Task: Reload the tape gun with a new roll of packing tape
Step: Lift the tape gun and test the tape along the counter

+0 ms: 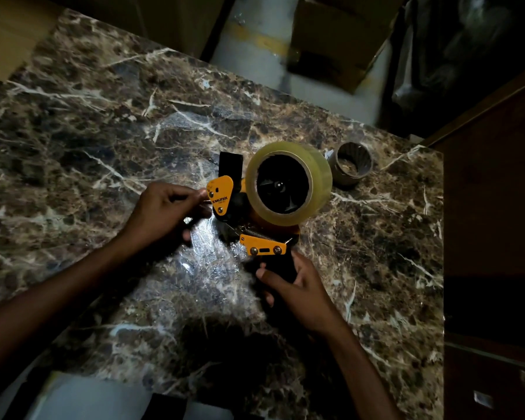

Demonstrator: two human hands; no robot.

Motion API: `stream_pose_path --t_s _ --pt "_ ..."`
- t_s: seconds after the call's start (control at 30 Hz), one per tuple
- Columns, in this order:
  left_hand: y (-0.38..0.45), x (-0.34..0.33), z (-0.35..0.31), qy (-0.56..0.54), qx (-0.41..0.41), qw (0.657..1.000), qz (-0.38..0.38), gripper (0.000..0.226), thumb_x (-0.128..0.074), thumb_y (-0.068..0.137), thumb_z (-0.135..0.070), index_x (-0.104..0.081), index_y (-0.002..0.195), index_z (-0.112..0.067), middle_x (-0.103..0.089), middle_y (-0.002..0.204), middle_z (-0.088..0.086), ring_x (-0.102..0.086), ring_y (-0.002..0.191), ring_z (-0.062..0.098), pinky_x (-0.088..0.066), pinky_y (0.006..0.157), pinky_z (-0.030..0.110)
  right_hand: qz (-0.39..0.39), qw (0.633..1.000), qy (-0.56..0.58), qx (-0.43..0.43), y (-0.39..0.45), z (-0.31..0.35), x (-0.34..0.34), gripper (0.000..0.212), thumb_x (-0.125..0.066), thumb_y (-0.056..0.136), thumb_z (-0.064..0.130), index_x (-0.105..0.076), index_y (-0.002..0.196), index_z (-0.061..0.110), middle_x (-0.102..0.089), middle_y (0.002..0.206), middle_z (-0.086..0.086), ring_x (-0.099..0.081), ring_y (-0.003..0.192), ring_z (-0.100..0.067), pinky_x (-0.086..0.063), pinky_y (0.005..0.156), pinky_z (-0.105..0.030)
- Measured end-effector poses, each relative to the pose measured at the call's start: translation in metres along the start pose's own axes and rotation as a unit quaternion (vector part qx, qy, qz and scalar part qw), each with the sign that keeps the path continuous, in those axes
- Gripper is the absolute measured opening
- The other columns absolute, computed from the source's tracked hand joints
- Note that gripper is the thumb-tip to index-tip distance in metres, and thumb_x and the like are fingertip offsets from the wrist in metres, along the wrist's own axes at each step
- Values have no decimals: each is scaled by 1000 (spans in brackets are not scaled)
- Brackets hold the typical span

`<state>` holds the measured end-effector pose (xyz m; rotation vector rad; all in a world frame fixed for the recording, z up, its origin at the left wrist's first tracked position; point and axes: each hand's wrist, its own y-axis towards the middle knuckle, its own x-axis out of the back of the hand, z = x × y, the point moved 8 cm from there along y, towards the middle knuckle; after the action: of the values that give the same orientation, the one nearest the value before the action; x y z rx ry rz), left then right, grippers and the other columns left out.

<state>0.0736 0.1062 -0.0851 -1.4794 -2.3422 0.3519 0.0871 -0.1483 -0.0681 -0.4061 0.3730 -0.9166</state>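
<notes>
An orange and black tape gun (pixel 225 197) stands over the marble table (pixel 103 131), with a full roll of clear packing tape (pixel 322 177) seated on its hub. My right hand (pixel 297 286) grips the black handle below the orange lower plate. My left hand (pixel 161 212) is at the gun's front end, fingers pinched together beside the orange guard; a strip of clear tape seems to hang below it, but I cannot see it well. An empty brown cardboard tape core (pixel 352 165) lies on its side just right of the roll.
Cardboard boxes (pixel 331 34) stand on the floor beyond the table's far edge. A dark wooden cabinet (pixel 497 192) runs along the right side. The table's right edge is close to the empty core. Lighting is dim.
</notes>
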Motion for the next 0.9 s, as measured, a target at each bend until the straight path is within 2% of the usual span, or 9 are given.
stream_pose_path --t_s 0.07,0.13,0.2,0.27,0.47,0.57,0.63,0.77,0.9 --pt "-1 -3 0 -17 14 1000 -22 20 -73 100 -21 -81 85 -10 -80 71 8 -62 36 19 -43 33 23 -2 1000 5 0 -2 2 0 14 -65 100 3 -67 94 16 -57 63 -1 -48 50 -14 -40 54 -30" --pt "-3 -6 3 -29 28 998 -48 17 -73 100 -13 -79 87 -4 -77 63 7 -61 35 15 -41 32 20 -5 1000 -1 2 -2 3 -1 6 -65 100 3 -66 103 8 -57 65 -3 -47 51 -15 -40 55 -32" --pt "-3 -3 4 -66 40 994 -79 10 -73 101 -9 -77 94 -3 -78 65 8 -62 36 12 -45 33 21 -1 1000 -11 3 -2 5 -3 6 -64 100 3 -66 104 8 -56 64 -4 -47 50 -15 -38 54 -32" --pt "1 0 2 -122 44 987 -94 5 -73 100 -9 -78 100 -7 -79 68 8 -64 39 12 -49 35 23 3 1000 -16 7 -3 7 -5 11 -64 101 4 -67 98 15 -54 60 -5 -46 50 -17 -37 52 -31" --pt "4 -16 7 -246 115 961 -43 30 -71 102 -10 -72 131 -17 -80 72 7 -70 47 12 -48 37 20 -18 999 27 -1 -9 7 -1 10 -65 99 1 -66 109 3 -65 62 9 -50 50 -12 -41 53 -27" --pt "8 -17 11 -236 115 964 -38 37 -72 101 -10 -69 137 -20 -80 74 7 -72 50 13 -51 40 21 -26 999 27 -6 -13 5 5 13 -64 99 -1 -68 97 12 -66 60 9 -48 48 -12 -39 49 -25" --pt "12 -16 13 -213 95 971 -44 37 -72 102 -10 -71 136 -22 -79 72 8 -71 49 14 -53 41 24 -26 1000 15 -2 -14 2 8 16 -65 98 0 -69 92 15 -61 59 3 -47 48 -15 -40 49 -26" --pt "18 -16 19 -158 52 985 -55 36 -71 102 -7 -72 136 -15 -78 71 8 -68 49 15 -49 43 21 -30 999 11 -3 -15 -11 10 7 -68 97 0 -65 97 7 -59 60 1 -48 48 -14 -42 49 -24" --pt "26 10 20 -107 5 990 -97 33 -72 101 -5 -73 134 -8 -79 93 27 -65 49 14 -54 49 25 -41 999 16 -5 -23 -22 18 6 -65 97 -3 -62 100 2 -58 60 0 -48 49 -15 -43 50 -26"
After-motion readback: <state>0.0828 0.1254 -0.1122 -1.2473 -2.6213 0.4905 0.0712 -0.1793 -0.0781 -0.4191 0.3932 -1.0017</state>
